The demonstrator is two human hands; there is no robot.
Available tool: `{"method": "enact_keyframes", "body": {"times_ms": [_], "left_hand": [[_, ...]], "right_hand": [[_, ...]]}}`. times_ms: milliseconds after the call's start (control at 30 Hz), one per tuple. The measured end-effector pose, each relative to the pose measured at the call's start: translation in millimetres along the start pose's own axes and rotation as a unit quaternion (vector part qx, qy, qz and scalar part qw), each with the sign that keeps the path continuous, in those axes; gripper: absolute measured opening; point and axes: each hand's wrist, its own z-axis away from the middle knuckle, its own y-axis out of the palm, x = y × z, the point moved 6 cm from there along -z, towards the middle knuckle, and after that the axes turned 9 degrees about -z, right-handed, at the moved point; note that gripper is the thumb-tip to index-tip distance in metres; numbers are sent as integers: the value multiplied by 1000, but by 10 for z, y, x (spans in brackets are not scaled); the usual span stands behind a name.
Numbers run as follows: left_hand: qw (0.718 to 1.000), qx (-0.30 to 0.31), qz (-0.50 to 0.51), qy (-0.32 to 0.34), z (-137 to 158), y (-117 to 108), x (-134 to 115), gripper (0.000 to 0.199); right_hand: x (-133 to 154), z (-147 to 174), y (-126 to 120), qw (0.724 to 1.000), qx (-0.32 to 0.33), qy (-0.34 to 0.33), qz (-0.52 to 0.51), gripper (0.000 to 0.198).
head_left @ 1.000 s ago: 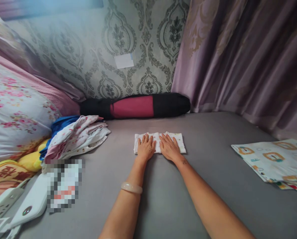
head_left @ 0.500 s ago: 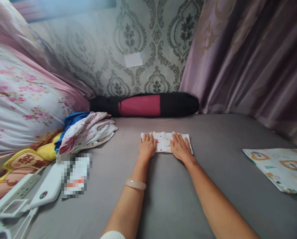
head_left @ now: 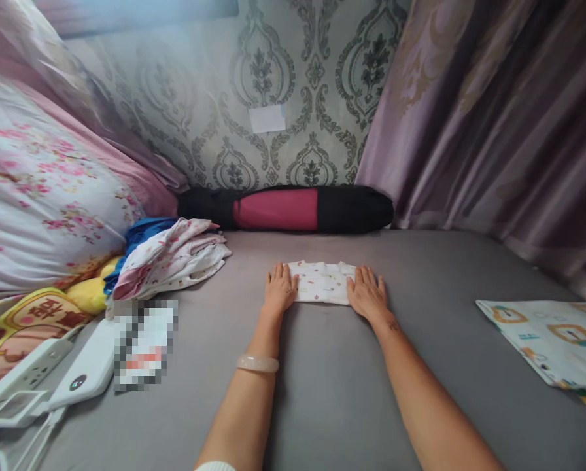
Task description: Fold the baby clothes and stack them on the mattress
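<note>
A white cloth with small coloured prints (head_left: 322,284), folded into a flat rectangle, lies on the grey bed sheet (head_left: 322,379). My left hand (head_left: 280,288) rests flat over its left end, fingers stretched out and pointing away from me. Over the right end lies my right hand (head_left: 368,292), also flat with the fingers slightly apart. Both palms face down, and neither hand grips the cloth. The cloth's two short ends are partly hidden under the hands.
Left of the hands sits a heap of crumpled clothes (head_left: 175,258), with a white power bank (head_left: 89,366) and a power strip (head_left: 28,376) nearer me. A folded patterned cloth (head_left: 548,340) lies at the right. A black and red long bag (head_left: 278,209) lines the wall.
My hands have slid apart, the left one leftward and the right one rightward, so more of the cloth's middle shows between them. The view has shifted slightly.
</note>
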Motion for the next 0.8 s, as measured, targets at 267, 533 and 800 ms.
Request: {"method": "enact_keyframes", "body": {"times_ms": [267,533,800], "left_hand": [[999,26,28,-4,-16,99,32,61],[1000,-10,6,-11,14,-55,5,58],[999,-20,-37,32,61,-29,-230,60]], "right_hand": [[-84,-41,80,999,20,14,-29,56],[-83,-42,-10,998,16,23,-48,56],[-78,-15,42,999,-11,32,-20,56]]}}
